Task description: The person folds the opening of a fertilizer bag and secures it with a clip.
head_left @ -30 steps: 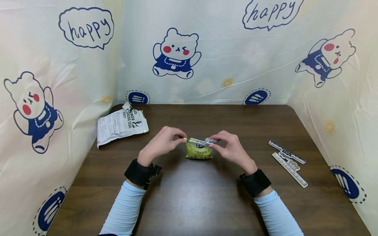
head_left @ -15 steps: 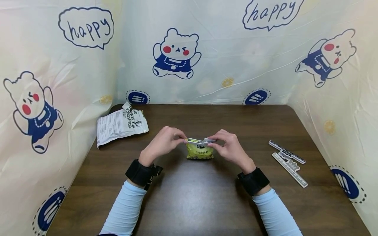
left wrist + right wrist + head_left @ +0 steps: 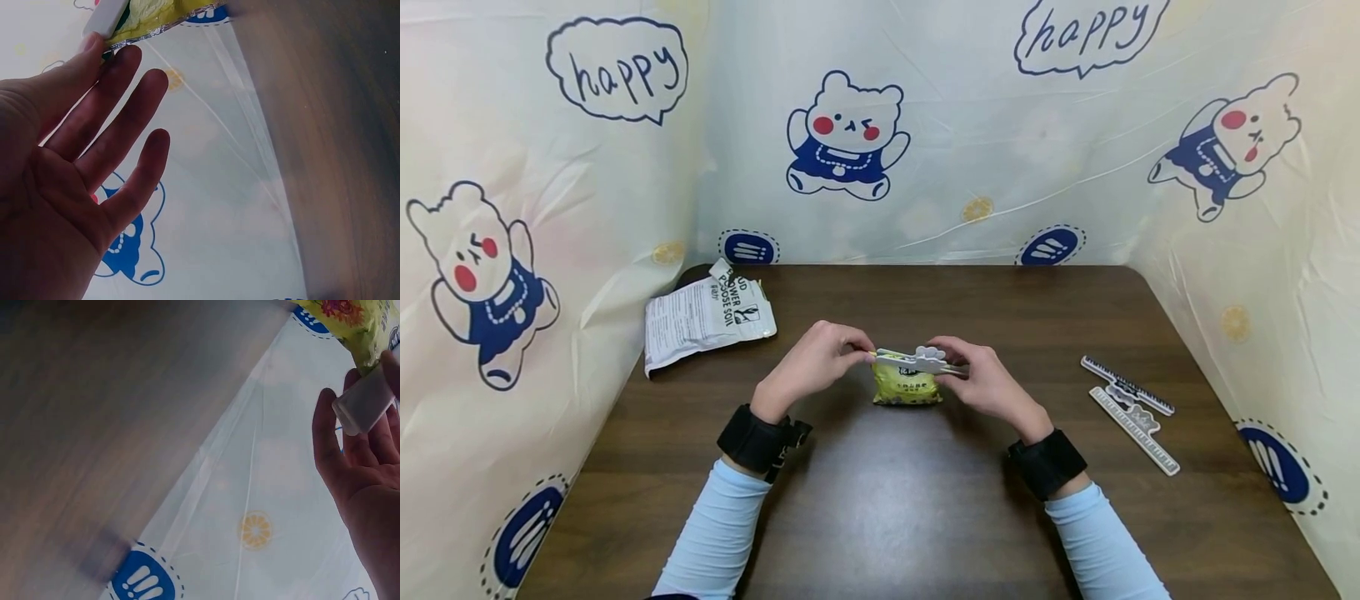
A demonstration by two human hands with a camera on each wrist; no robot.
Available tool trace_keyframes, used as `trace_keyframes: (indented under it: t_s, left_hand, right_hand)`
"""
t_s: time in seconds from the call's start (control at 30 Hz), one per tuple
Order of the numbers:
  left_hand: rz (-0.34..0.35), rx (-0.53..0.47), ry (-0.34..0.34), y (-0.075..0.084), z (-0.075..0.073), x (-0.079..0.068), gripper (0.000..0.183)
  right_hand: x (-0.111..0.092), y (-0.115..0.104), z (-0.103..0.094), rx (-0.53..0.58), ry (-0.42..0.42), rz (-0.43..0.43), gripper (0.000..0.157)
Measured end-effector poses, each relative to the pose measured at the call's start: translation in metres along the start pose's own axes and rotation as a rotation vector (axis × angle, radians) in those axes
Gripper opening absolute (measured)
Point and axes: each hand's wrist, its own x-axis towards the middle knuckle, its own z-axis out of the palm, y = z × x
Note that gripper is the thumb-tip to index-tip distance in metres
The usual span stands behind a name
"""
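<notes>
A small yellow-green plastic bag (image 3: 906, 390) stands at the middle of the table, with a long white sealing clip (image 3: 913, 361) lying across its top edge. The left hand (image 3: 816, 358) pinches the bag's top left corner between thumb and index finger, close to the clip's end (image 3: 107, 17); its other fingers are spread apart. The right hand (image 3: 991, 382) holds the clip's right end, which juts past the bag. In the right wrist view the thumb lies on the clip (image 3: 364, 403), with fingers behind it. How firmly the clip is closed cannot be seen.
A white printed soil bag (image 3: 709, 323) lies at the back left of the brown wooden table (image 3: 880, 500). Two more clips, one dark (image 3: 1126, 385) and one white (image 3: 1135, 431), lie at the right. A patterned curtain (image 3: 970, 150) encloses the back and sides.
The right hand's fingers have shifted rightward from the clip's handle to its right end, so the cloud-shaped handle now shows. The left hand and the bag stay nearly in place.
</notes>
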Motion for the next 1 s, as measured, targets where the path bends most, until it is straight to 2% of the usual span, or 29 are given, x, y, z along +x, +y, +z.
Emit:
trace_keyframes:
  t_s: [0.23,0.37,0.47,0.57,0.67,0.83,0.9,1.0]
  left_hand:
    - [-0.031,-0.023,-0.005,0.0,0.0,-0.001,0.007]
    - [-0.094,-0.052,-0.026,-0.001,0.0,-0.001,0.019]
    - [-0.143,-0.05,-0.059,-0.002,0.0,-0.002,0.022]
    - [-0.145,-0.021,-0.147,-0.004,0.002,-0.002,0.015]
    - [-0.107,0.01,-0.285,-0.004,0.008,-0.002,0.007]
    - [-0.08,0.063,-0.523,0.0,0.023,-0.001,0.024]
    - [-0.077,0.095,-0.586,0.002,0.028,-0.001,0.028]
    - [-0.089,0.14,-0.629,0.006,0.034,0.0,0.032]
  right_hand:
    - [0.002,0.0,0.001,0.009,0.017,0.028,0.043]
    - [0.002,-0.001,0.002,0.011,0.031,0.064,0.037]
    - [0.003,-0.001,0.002,0.0,0.052,0.073,0.035]
    - [0.004,0.0,0.003,-0.013,0.069,0.077,0.036]
    - [0.005,0.002,0.002,-0.036,0.068,0.094,0.037]
    - [0.01,0.004,0.0,-0.084,0.036,0.156,0.039]
    - [0.012,0.004,-0.001,-0.096,0.019,0.187,0.041]
    - [0.014,0.006,-0.001,-0.112,-0.009,0.225,0.042]
